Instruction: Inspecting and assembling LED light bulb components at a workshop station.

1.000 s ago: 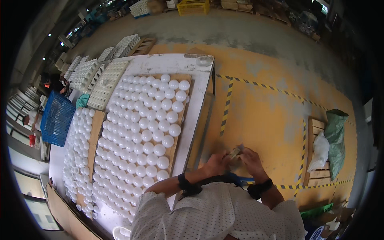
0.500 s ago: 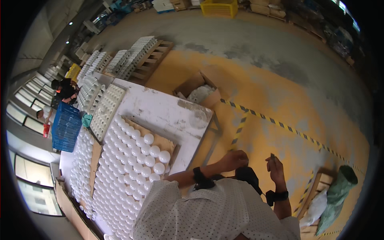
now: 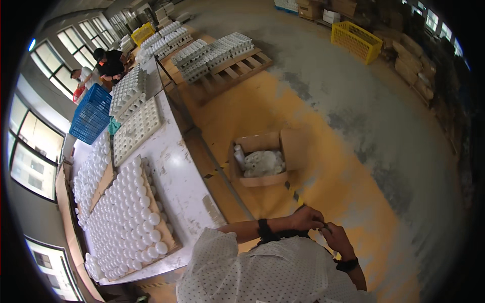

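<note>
1. Your left hand (image 3: 306, 218) and right hand (image 3: 339, 240) meet in front of your body, above the orange floor (image 3: 262, 113), with their fingertips close together.
2. Your right fingers pinch a small greyish piece (image 3: 327, 228) — it sits where the two hands meet, too small to make out clearly.
3. Your left fingers are curled just beside that piece; whether they grip it too, I cannot tell.
4. Well to the left of your fingers, the table (image 3: 174, 166) carries close rows of white globes (image 3: 124, 222) on a brown board (image 3: 164, 231).
5. Ahead of your fingers and a little left, an open cardboard box (image 3: 258, 180) stands on the floor, with white things (image 3: 265, 162) inside.
6. Farther ahead on that side — beyond the box — a wooden pallet (image 3: 242, 73) bears stacked pale trays (image 3: 220, 53).
</note>
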Demonstrator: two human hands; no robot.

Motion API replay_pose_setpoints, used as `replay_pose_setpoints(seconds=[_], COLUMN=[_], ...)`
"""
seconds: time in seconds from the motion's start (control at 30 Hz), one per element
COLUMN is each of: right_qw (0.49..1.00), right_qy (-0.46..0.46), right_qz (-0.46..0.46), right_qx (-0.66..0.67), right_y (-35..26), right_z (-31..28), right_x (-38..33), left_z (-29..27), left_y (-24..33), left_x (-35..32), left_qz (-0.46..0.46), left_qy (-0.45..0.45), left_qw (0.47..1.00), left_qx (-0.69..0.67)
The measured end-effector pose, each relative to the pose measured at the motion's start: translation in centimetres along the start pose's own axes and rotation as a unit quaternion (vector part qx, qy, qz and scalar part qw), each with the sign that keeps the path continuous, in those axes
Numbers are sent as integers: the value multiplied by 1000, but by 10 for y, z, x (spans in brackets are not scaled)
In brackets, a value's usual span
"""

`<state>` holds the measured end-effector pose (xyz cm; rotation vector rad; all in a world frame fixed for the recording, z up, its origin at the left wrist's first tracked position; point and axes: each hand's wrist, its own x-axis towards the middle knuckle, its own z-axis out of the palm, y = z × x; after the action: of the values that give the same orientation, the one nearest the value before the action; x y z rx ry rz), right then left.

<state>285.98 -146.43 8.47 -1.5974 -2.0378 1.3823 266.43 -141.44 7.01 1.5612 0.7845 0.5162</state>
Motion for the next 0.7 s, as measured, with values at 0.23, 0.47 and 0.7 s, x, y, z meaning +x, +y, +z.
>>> replay_pose_setpoints(seconds=[0.23, 0.47, 0.7], right_qw=[1000, 985, 982], right_qy=[14, 13, -15], right_qz=[-16, -160, -179], right_qx=[0, -62, -60], right_y=[27, 89, 85], right_z=[-169, -309, -451], right_x=[138, 333, 538], left_z=[-77, -174, -295], left_y=[17, -8, 5], left_x=[184, 366, 484], left_qz=[79, 27, -65], left_qy=[69, 146, 270], left_qw=[988, 981, 951], left_qx=[117, 122, 134])
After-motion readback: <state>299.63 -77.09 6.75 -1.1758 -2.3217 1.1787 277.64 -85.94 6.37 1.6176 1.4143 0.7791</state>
